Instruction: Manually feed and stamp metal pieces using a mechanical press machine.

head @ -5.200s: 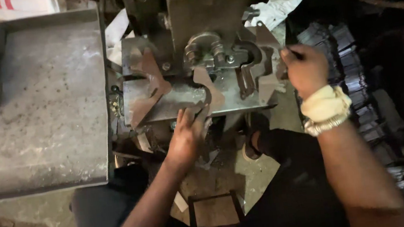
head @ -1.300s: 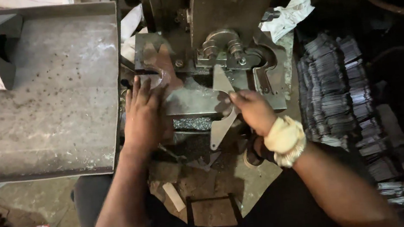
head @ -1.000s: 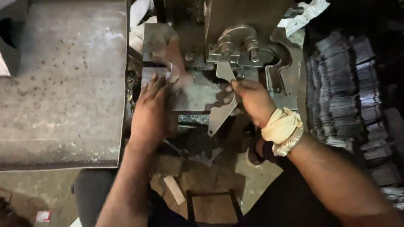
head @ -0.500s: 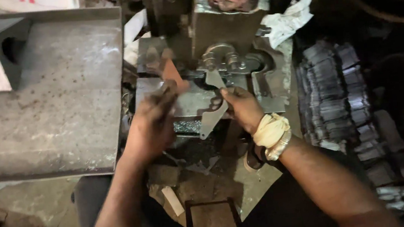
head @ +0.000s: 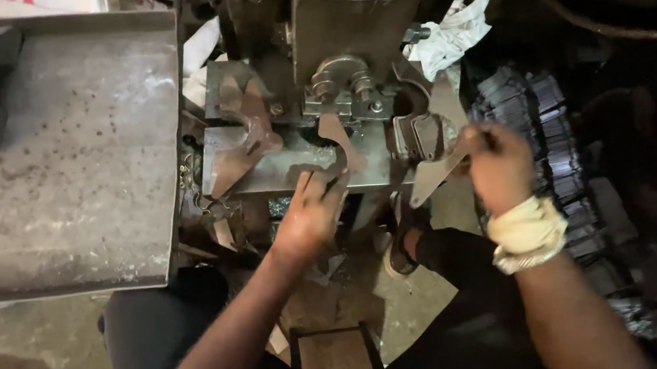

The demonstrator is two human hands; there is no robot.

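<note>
The left hand point(head: 311, 215) pinches a curved rusty metal blank point(head: 338, 147) at the press die point(head: 347, 93), twelve o'clock from it. The right hand point(head: 497, 163), at three o'clock, grips a pale flat blank point(head: 437, 169). Fingers this near the die could be crushed should the press cycle.

**Bright on the left, murky on the right**

You get your strongest light on the grey metal table point(head: 60, 180), whose top shows a soft, pale sheen towards its right edge without harsh glare. The press point(head: 334, 86) at centre sits in medium light with dark recesses. Everything along your right side falls into deep shadow, and detail there is lost. Your left hand point(head: 311, 211) and right hand point(head: 497, 163) look slightly soft from motion blur. The floor below is dim and grainy.
</note>
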